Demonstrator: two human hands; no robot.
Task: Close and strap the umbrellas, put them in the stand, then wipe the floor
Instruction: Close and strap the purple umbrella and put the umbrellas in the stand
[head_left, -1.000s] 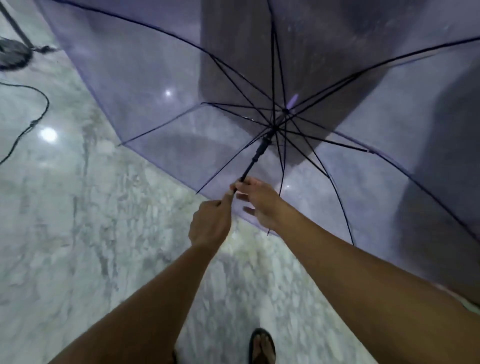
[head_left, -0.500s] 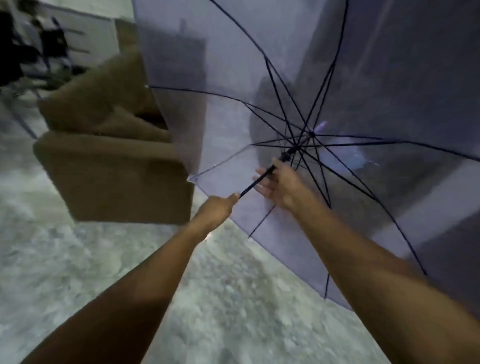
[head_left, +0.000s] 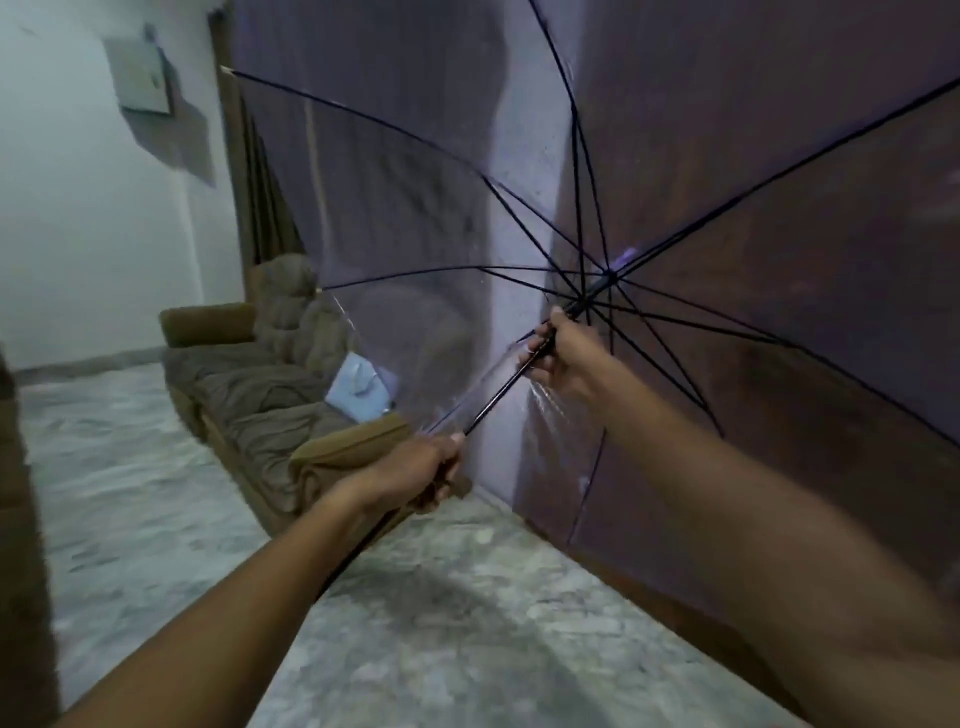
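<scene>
Clear open umbrella (head_left: 415, 182), rim near brown sofa (head_left: 244, 400), marble floor (head_left: 130, 478) at left.

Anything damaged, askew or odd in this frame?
On the umbrella, the clear canopy looks slack and crinkled beside the shaft, between the left hand and right hand, while other panels are taut. Tear or mere folding: cannot tell. Nothing else stands out.

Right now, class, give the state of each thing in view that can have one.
umbrella: open, canopy spread, ribs out.
left-hand grip: curled round the shaft's lower end.
right-hand grip: curled round the shaft, near the runner.
light blue bag: lying on the sofa.
</scene>
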